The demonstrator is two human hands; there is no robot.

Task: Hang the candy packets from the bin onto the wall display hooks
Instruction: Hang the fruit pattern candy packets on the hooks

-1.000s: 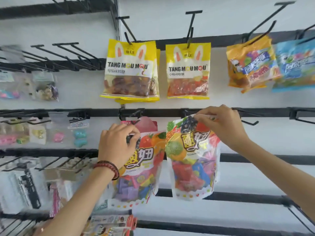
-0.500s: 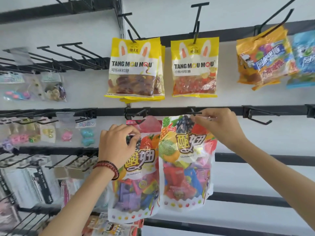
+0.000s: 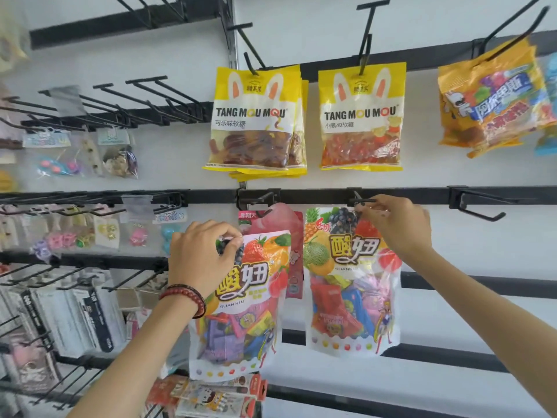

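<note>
My right hand (image 3: 398, 227) pinches the top edge of a fruit-printed candy packet (image 3: 349, 285) right at a black wall hook (image 3: 361, 200) on the middle rail; whether the packet's hole is on the hook I cannot tell. My left hand (image 3: 202, 254), with a red bead bracelet at the wrist, grips the top left corner of a second, identical candy packet (image 3: 244, 303), held lower and to the left. Behind that one a pink packet (image 3: 274, 221) hangs from the neighbouring hook (image 3: 259, 199). The bin is out of view.
Two yellow TANG MOU MOU packets (image 3: 256, 119) (image 3: 361, 119) hang on the upper rail, with orange packets (image 3: 488, 98) to the right. A bare hook (image 3: 482, 209) juts out right of my right hand. Small trinkets and bare hooks (image 3: 90, 164) fill the left panel.
My right hand has raised its packet up and left to the hook on the middle rail, and the packet now hangs straighter. My left hand still holds its packet in about the same place.
</note>
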